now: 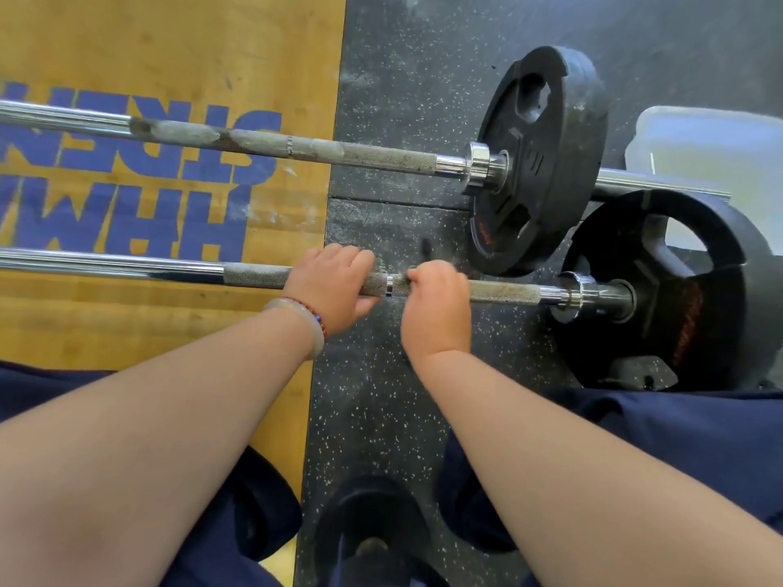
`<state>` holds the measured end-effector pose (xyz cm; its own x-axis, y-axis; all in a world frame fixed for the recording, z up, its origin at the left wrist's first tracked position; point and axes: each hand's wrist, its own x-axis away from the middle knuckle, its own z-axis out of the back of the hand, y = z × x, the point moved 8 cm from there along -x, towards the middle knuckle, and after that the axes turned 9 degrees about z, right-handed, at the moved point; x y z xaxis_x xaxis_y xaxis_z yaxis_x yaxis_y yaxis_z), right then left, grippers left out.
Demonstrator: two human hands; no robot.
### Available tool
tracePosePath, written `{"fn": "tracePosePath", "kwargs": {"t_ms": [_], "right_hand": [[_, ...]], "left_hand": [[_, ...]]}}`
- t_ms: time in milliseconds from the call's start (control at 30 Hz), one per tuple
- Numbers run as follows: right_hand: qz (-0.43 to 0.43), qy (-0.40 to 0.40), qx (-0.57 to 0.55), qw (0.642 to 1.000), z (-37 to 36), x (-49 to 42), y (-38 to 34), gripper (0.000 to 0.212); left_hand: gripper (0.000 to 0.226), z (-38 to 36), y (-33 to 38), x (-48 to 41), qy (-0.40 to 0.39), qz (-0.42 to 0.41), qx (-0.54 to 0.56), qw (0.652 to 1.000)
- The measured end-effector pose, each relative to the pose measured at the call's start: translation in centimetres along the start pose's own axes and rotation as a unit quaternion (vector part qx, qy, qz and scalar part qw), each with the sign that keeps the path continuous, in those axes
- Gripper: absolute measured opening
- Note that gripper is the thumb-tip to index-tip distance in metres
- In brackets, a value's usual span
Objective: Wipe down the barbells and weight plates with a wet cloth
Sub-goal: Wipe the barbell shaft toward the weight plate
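Bare forearms (169,417) extend as the left hand (330,286) and right hand (436,307) both clench the nearer barbell (504,292), which crosses the right edge of the wooden platform (169,44) onto speckled rubber flooring (402,99).

A wooden platform (127,324) with upside-down blue lettering (235,222) meets black rubber flooring (402,99) flecked with white, crossed by a seam (381,201) and smeared with pale dust near the boards. A translucent bin (712,141) sits upper right.

A wooden lifting platform (169,48) with blue lettering abuts speckled black rubber flooring (402,99); a pale plastic tub (712,137) stands at right.
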<state>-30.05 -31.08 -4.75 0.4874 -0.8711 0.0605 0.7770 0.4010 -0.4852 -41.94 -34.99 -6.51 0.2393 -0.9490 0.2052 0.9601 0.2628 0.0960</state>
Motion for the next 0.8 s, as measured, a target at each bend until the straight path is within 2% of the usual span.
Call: {"fn": "tracePosePath", "kwargs": {"t_ms": [67, 133, 200, 333, 400, 433, 533, 600, 667, 767, 800], "right_hand": [[0.066, -0.026, -0.015, 0.997, -1.9, 0.1, -2.8, 0.024], [0.089, -0.036, -0.020, 0.995, -2.7, -0.1, -3.8, 0.023], [0.062, -0.031, -0.010, 0.998, -2.1, -0.7, -2.5, 0.025], [-0.071, 0.010, -0.001, 0.997, 0.4, -1.1, 2.3, 0.031], [-0.089, 0.026, -0.010, 0.996, 0.6, -0.8, 1.8, 0.030], [-0.063, 0.020, -0.016, 0.998, 0.3, -0.7, 0.7, 0.028], [0.091, -0.051, -0.017, 0.994, -1.7, 0.1, -3.6, 0.022], [0.126, -0.063, -0.011, 0.990, -1.9, 0.0, -4.1, 0.020], [0.083, -0.049, 0.012, 0.995, -1.3, -0.7, -2.3, 0.025], [-0.038, -0.021, 0.023, 0.999, -0.1, -1.4, 0.9, 0.031], [-0.049, -0.012, 0.024, 0.998, -0.1, -1.6, 1.1, 0.030]], "left_hand": [[0.042, -0.4, -0.5, 0.1, -0.014, -0.011, 0.010, 1.000], [0.038, -1.1, -1.1, 0.1, -0.035, -0.025, 0.006, 0.999], [0.033, -1.4, -1.5, 0.0, -0.058, -0.026, -0.004, 0.998], [0.030, -1.0, -1.9, 0.0, -0.063, -0.013, -0.012, 0.998], [0.027, -0.9, -1.6, 0.2, -0.057, -0.012, -0.019, 0.998], [0.025, -0.8, -1.4, 0.4, -0.049, -0.012, -0.024, 0.998], [0.026, -0.8, -1.3, 0.7, -0.023, -0.018, -0.044, 0.999], [0.030, -0.9, -1.3, 0.8, -0.015, -0.019, -0.050, 0.998], [0.031, -0.8, -1.3, 0.7, -0.018, -0.015, -0.049, 0.999], [0.032, -0.7, -1.4, 0.9, -0.007, -0.009, -0.044, 0.999], [0.033, -0.7, -1.4, 0.9, -0.002, -0.007, -0.041, 0.999]]}}
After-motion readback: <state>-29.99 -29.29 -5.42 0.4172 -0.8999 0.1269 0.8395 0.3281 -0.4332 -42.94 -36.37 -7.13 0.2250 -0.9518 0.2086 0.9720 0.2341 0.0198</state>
